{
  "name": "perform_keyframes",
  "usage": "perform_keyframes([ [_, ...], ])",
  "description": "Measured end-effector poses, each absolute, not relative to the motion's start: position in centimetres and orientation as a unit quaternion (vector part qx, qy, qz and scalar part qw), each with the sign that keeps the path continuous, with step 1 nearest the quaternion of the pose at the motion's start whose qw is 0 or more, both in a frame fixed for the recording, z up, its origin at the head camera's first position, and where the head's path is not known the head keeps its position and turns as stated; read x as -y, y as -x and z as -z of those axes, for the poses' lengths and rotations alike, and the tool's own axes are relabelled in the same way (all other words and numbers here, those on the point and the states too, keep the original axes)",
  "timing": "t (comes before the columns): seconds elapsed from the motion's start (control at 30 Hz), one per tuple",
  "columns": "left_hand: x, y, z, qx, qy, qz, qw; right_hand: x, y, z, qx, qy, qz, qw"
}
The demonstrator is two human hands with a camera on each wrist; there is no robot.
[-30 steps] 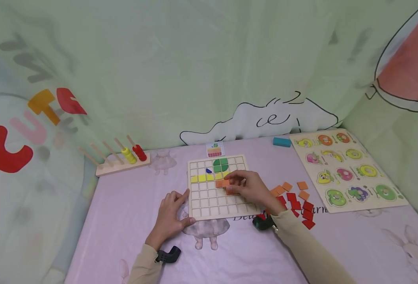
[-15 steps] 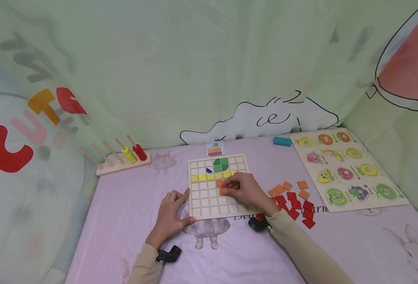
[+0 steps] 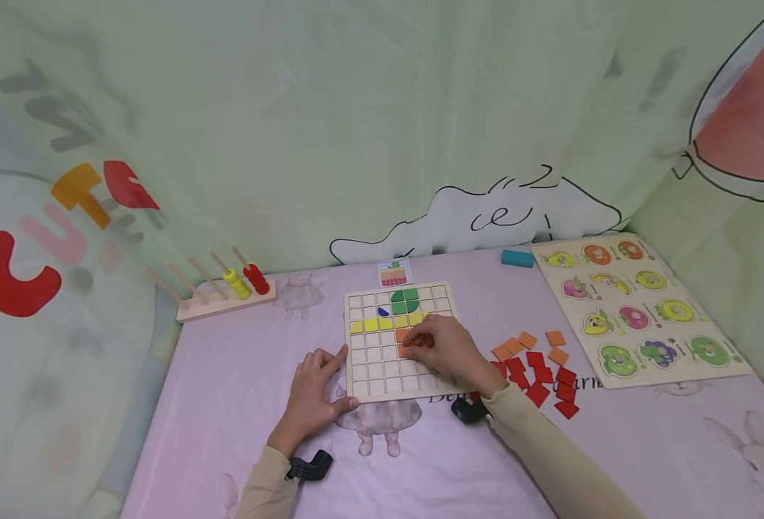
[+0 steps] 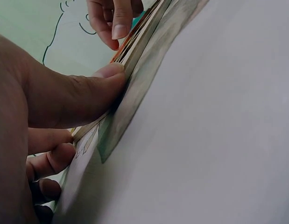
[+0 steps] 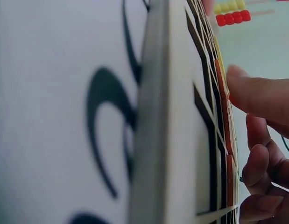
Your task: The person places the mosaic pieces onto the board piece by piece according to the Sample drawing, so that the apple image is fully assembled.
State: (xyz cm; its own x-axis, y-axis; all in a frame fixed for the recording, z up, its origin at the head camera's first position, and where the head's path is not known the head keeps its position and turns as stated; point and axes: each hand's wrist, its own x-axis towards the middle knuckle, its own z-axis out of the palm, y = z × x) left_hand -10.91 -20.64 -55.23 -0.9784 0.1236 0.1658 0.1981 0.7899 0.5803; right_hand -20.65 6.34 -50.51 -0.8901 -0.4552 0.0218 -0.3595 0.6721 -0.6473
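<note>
On the pink cloth lies a wooden grid board [image 3: 372, 371] with square cells. It carries green curved pieces [image 3: 404, 301], a small blue piece [image 3: 383, 311] and a row of yellow squares [image 3: 371, 325]. My left hand [image 3: 313, 389] grips the board's near left corner, its thumb on the front edge and index fingertip on the left edge. My right hand [image 3: 445, 348] is over the board's right half. Its thumb and fingertips pinch an orange square tile [image 3: 402, 350], lying in line below another orange tile. Part of the board's right side is hidden under this hand.
Loose red tiles [image 3: 538, 393] and orange tiles [image 3: 558, 356] lie right of the board. A picture card [image 3: 394, 273] sits behind it. A peg rack with beads [image 3: 226, 305] stands left; a teal block [image 3: 517, 258] and a fruit puzzle board [image 3: 605, 324] are at right.
My right hand has moved slightly left across the board, bringing the orange tile under the upper orange one. The left hand has stayed at the corner.
</note>
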Motion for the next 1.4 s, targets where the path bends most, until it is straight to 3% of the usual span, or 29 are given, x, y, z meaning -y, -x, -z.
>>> perform_keyframes([
  [0.27,20.6,10.9,55.1,0.944,0.086,0.312,0.060,-8.2,21.1,49.9,-0.902,0.234,0.354,0.074],
  [0.63,20.5,10.8,55.0,0.945,0.082,0.313,0.054,-18.2,21.8,47.8,-0.923,0.198,0.293,0.151],
  [0.8,20.4,10.7,54.9,0.946,0.076,0.310,0.050,-20.3,21.5,47.8,-0.920,0.196,0.297,0.165],
  [1.17,20.5,10.7,55.0,0.944,0.082,0.313,0.059,-20.1,21.5,48.2,-0.928,0.169,0.295,0.154],
  [1.4,20.5,10.7,55.0,0.945,0.084,0.311,0.062,-18.7,22.0,49.6,-0.907,0.194,0.366,0.075],
])
